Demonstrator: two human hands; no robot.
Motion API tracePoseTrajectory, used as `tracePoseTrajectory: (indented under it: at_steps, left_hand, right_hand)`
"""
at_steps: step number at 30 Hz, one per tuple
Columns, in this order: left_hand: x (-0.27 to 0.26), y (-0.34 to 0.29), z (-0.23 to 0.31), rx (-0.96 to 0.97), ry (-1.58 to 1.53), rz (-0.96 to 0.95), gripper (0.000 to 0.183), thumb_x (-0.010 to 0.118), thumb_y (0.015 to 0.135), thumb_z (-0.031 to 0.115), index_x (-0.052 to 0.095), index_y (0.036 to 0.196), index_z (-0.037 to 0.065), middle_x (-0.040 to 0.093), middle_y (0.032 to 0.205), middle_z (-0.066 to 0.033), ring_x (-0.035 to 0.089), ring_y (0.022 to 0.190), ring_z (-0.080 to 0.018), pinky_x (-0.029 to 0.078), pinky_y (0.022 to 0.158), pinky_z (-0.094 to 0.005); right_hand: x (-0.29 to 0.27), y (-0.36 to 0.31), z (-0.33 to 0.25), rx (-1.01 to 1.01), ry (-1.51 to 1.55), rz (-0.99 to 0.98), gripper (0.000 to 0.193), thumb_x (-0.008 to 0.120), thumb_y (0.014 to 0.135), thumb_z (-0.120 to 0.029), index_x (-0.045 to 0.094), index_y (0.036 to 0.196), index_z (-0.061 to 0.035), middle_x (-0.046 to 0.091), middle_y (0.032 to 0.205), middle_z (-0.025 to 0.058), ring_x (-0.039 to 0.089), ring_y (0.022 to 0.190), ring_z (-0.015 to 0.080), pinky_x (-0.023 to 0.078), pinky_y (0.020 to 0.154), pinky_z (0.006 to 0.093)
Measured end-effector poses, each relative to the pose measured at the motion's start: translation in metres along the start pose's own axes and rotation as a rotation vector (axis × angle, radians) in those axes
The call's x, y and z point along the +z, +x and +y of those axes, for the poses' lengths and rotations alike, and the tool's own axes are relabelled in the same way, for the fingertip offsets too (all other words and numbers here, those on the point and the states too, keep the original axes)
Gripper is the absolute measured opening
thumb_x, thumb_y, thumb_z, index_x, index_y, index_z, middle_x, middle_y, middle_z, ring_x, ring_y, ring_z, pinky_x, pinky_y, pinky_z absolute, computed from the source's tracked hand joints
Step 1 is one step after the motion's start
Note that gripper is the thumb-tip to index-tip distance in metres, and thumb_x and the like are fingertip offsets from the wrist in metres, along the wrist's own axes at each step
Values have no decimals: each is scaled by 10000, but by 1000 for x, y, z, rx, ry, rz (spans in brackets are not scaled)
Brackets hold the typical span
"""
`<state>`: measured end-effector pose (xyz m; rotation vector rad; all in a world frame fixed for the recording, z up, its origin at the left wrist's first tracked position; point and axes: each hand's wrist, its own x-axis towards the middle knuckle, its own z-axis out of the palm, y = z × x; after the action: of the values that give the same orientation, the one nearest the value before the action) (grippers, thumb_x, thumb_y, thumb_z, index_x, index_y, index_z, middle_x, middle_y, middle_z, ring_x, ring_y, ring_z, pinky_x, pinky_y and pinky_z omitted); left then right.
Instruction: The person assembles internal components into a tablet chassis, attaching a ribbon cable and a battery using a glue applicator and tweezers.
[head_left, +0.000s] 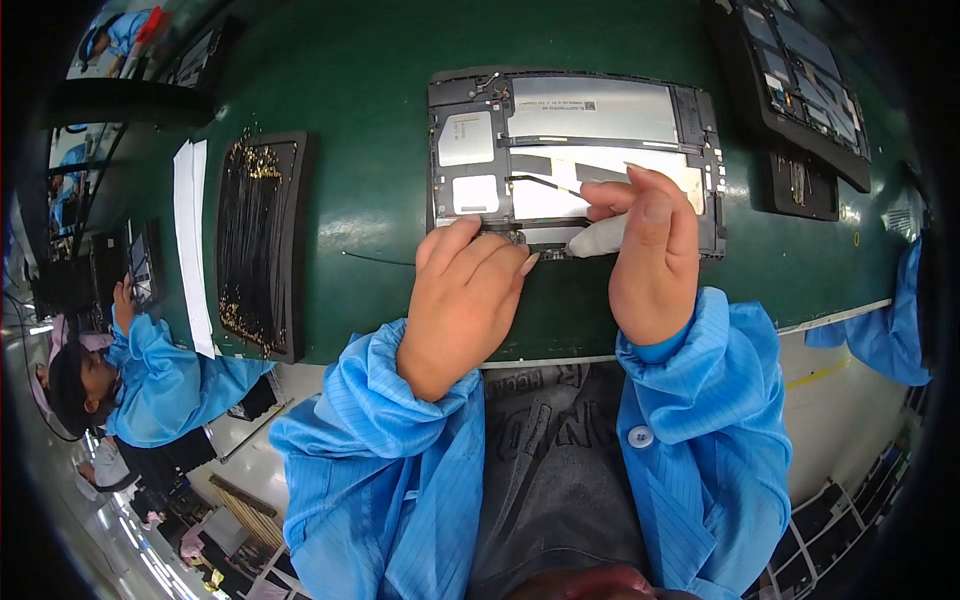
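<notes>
An opened tablet-like device (468, 91) lies on the green table in front of me, its silver battery panels (592, 108), black frame and thin strips exposed. My left hand (462, 300) rests on its near edge, fingers bent and closed together. A thin black cable (378, 258) runs from the table into this hand, where its other end is hidden. My right hand (655, 255) is over the near right part, fingers curled but apart. One white-covered finger (597, 238) touches the near edge. A short black wire (540, 181) inside the device ends near the right fingertips.
Left of the device, a dark foam tray (292, 250) holds many black cables with gold ends, beside a white paper strip (191, 250). Stacked opened devices (810, 80) and a small dark tray (803, 186) stand at the right. A co-worker (170, 380) sits at the left.
</notes>
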<state>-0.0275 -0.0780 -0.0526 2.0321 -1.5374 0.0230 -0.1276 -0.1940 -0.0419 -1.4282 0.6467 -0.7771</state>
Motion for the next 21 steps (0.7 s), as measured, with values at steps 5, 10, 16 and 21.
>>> tracePoseTrajectory:
  at_steps: [5, 10, 16, 21]
  left_hand:
    - [0, 0, -1, -5, -2, 14, 171, 612, 626, 63, 565, 791, 63, 537, 774, -42, 473, 852, -259, 352, 763, -363]
    - [-1, 0, -1, -11, -2, 7, 167, 613, 630, 68, 568, 791, 65, 540, 778, -42, 474, 854, -257, 352, 765, -361]
    - [-2, 0, -2, -4, -20, 1, 160, 612, 632, 73, 568, 786, 64, 544, 781, -41, 471, 864, -255, 351, 772, -363]
    - [-4, 1, 1, -35, -7, -27, 165, 605, 628, 69, 565, 789, 60, 547, 808, -43, 467, 882, -257, 341, 786, -371]
  right_hand:
    - [2, -1, 8, -109, 10, -41, 282, 377, 863, -251, 404, 1015, -15, 566, 858, 87, 476, 739, 90, 394, 686, 227]
    - [3, -3, 12, -134, -7, -53, 269, 379, 863, -237, 403, 1010, -13, 567, 855, 85, 479, 720, 90, 400, 664, 222]
    - [1, -3, 13, -137, -36, -94, 244, 394, 859, -224, 435, 971, -12, 570, 841, 86, 501, 697, 109, 410, 638, 231]
    - [3, 10, -8, -209, -277, -281, 164, 470, 811, -189, 528, 823, -36, 563, 762, 110, 545, 662, 218, 427, 601, 272]
